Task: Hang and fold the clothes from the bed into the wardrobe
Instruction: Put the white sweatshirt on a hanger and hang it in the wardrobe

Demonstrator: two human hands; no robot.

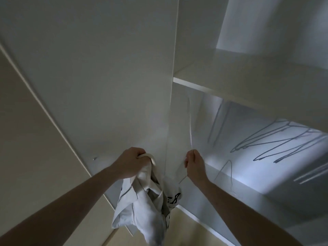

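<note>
Holding shirt (142, 206) bunched by its collar, your left hand (132, 162) clenches it high, off the floor; right hand (193, 163) pinches a thin hanger (190, 125), ready to thread.

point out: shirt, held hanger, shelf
shirt (147, 208), head view, bunched body fabric below the left hand
hanger (190, 128), head view, thin wire above the right hand
shelf (195, 86), head view, front edge

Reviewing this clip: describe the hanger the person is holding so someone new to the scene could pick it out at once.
Start at the open wardrobe with its white shelf. Below the shelf, several dark wire hangers hang to the right. The held hanger is the pale, thin wire one at the compartment's left edge, pinched by the right hand, beside the left hand gripping a white garment.
</note>
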